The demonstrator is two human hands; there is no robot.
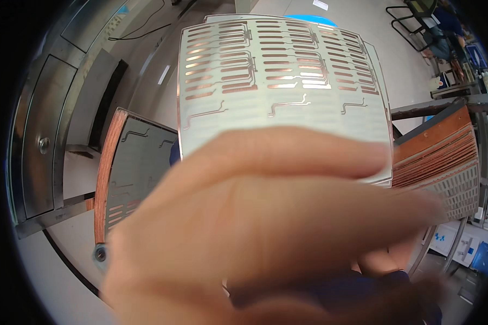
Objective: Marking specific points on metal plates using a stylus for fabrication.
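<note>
My left hand (244, 222) fills the lower middle, very close and blurred. It reaches in from the lower left with its fingers stretched to the right and apart, and no held thing shows. Behind it stands a large pale circuit board panel (233, 111) with rows of copper-coloured slots and thin bent traces. The hand covers the panel's lower part, and whether the two touch cannot be told. Other panel edges (382, 81) show behind its right side. Below my left fingers is a patch of skin (384, 262), perhaps my right hand; its fingers are hidden.
At left, a stack of similar panels (138, 162) with copper-coloured edges leans beside a metal cabinet (49, 135). More panels (436, 162) sit fanned on the right near metal rails (428, 108). A chair (412, 24) and a blue bin (485, 257) stand farther off.
</note>
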